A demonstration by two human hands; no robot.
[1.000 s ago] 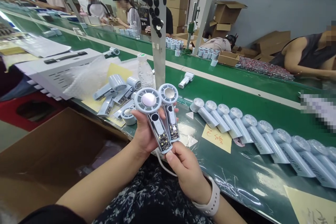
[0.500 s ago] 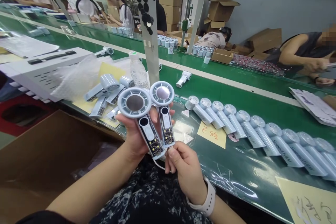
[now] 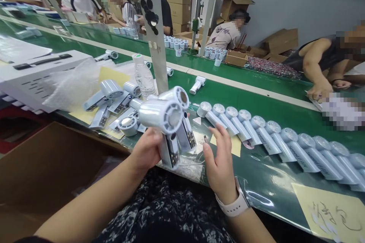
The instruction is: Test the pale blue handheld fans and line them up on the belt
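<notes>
Moved since the earlier view: the two pale-blue handheld fans (image 3: 162,115) have rolled over, heads now facing sideways, and the right hand (image 3: 219,163) has come away from them; left hand (image 3: 145,150) clamped around both fans, together, just above the front edge of the green-topped worktop (image 3: 273,201); clear handle windows (image 3: 171,153) show circuit boards, handle ends pointing down toward that edge; right hand open, fingers (image 3: 219,136) spread apart, just beside the fans, touching nothing that shows; white smartwatch (image 3: 235,207) on the right wrist; open room: a narrow strip of worktop between the right hand and the long row of fans (image 3: 273,140), with a yellow note (image 3: 229,146) partly behind the fingers; on the left side, loose fans (image 3: 110,91) on yellow paper (image 3: 112,76) crowd close, beside bubble wrap (image 3: 74,87) and a water bottle (image 3: 144,78); cardboard box (image 3: 48,171) below the worktop edge, under the left forearm's side.
</notes>
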